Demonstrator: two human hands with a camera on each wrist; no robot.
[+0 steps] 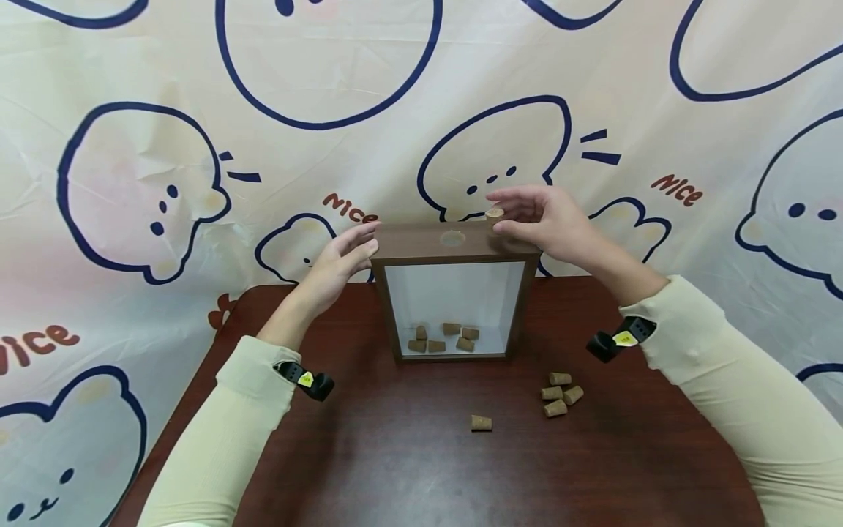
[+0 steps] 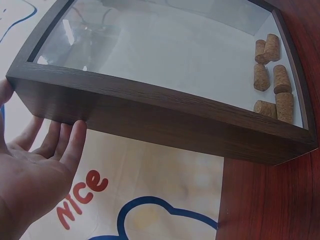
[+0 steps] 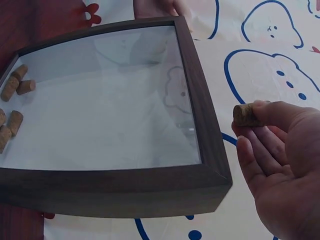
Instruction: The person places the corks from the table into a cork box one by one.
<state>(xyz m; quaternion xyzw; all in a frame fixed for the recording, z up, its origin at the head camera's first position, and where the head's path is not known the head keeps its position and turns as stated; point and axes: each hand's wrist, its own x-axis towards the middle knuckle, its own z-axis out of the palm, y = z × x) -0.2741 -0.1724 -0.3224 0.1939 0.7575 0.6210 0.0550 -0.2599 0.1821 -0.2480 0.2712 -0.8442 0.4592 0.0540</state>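
A dark wooden box (image 1: 454, 249) with a clear front stands upright on the table, a round hole (image 1: 452, 238) in its top. Several corks (image 1: 451, 329) lie on its floor behind the pane. My right hand (image 1: 549, 219) pinches one cork (image 3: 245, 115) between thumb and fingers, just above the top's right part, beside the hole. My left hand (image 1: 332, 267) rests against the box's upper left corner. In the left wrist view, straight fingers (image 2: 75, 142) touch the side panel and the thumb lies near the front edge.
On the reddish-brown table (image 1: 408, 454), a group of corks (image 1: 555, 393) lies in front of the box to the right. One single cork (image 1: 481, 423) lies nearer the middle. A cloth with cartoon drawings (image 1: 369, 161) hangs behind the table.
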